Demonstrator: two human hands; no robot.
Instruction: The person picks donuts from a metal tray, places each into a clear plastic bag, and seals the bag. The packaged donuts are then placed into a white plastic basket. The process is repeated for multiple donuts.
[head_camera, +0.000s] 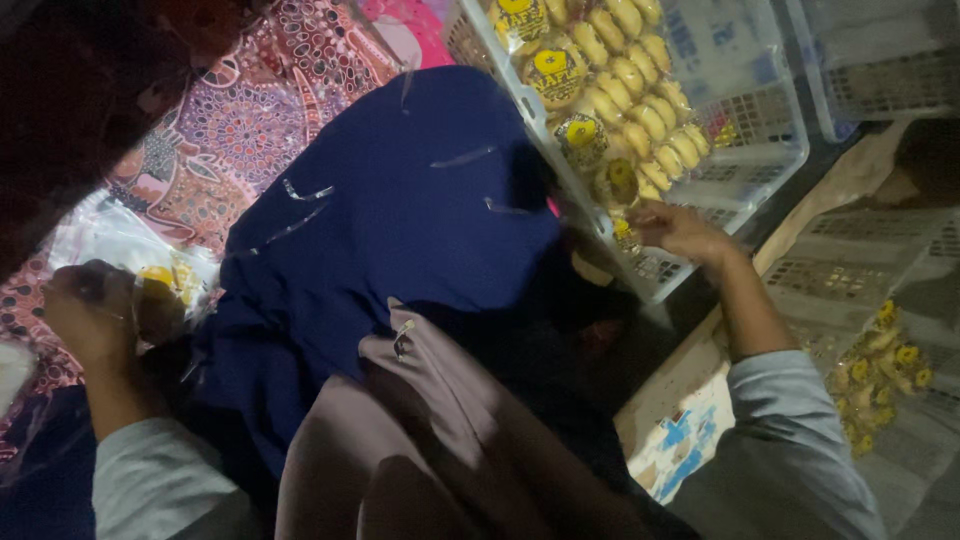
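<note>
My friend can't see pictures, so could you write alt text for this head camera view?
The right hand sets a small clear pack of yellow pastries into a white plastic basket lined with them. The left hand holds another pack over a dark blue cloth.

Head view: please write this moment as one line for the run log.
left hand: holds wrapped pastry pack | right hand: places pack in white basket | basket: rows of yellow packs

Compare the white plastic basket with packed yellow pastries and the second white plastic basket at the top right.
The white plastic basket with packed yellow pastries holds rows of packets, and the right hand reaches into it. The second white plastic basket looks nearly empty and untouched. Both are white with perforated walls.
</note>
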